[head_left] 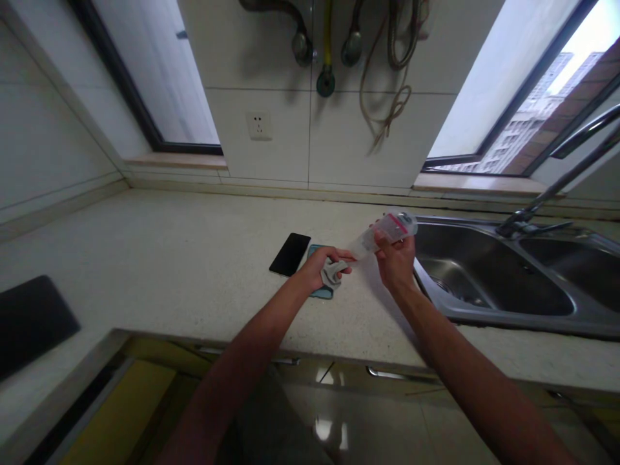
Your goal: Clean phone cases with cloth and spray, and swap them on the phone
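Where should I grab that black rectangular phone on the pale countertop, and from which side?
Probably pinch the black rectangular phone by its long edges near the middle, coming from above and the left. It lies flat on the pale countertop, so its edges offer the likeliest hold, while the light blue rectangular item and the left hand crowd its right side.

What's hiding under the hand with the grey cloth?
A flat blue thing, perhaps a phone case, pokes out past the left hand and grey cloth. Its middle is covered, so I can't see what's there.
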The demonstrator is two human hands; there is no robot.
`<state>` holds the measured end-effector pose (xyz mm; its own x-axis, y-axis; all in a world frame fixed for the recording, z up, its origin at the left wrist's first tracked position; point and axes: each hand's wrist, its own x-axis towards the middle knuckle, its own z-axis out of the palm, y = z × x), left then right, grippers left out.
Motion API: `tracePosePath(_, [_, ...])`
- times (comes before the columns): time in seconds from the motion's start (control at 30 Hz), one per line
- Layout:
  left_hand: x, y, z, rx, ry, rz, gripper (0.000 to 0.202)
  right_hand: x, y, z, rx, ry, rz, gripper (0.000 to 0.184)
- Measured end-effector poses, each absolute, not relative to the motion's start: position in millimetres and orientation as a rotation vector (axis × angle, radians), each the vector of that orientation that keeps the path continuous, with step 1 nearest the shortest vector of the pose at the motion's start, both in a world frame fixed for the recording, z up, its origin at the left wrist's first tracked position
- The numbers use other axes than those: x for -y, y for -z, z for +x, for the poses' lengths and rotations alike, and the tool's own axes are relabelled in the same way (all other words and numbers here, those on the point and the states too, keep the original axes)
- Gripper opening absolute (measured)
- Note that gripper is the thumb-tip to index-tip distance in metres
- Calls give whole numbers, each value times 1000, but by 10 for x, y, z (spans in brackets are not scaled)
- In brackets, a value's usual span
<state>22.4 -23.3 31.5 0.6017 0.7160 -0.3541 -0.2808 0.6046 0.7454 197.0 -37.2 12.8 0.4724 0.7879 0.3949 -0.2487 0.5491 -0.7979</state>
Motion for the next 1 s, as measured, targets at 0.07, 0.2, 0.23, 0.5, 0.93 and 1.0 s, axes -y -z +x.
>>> tracePosePath(0.07, [238, -318, 226, -717, -654, 683, 38, 389, -125, 1922, 914, -626, -755, 54])
tracePosePath(0.2, [259, -319, 232, -698, -670, 672, 36, 425, -95, 1875, 1053, -511, -799, 58])
tracePosePath(0.23, [265, -319, 234, -688, -662, 679, 35, 434, -87, 1869, 1072, -498, -808, 59])
tracePosePath(0.5, [249, -296, 211, -699, -647, 706, 36, 444, -47, 1885, 1104, -520, -818, 57])
tracePosePath(0.93, [104, -325, 114, -774, -937, 562, 36, 367, -76, 2341, 1022, -121, -1231, 52])
tracePosePath(1.0, [53, -323, 78, -731, -1044, 501, 37, 322, -16, 2431, 978, -121, -1332, 50])
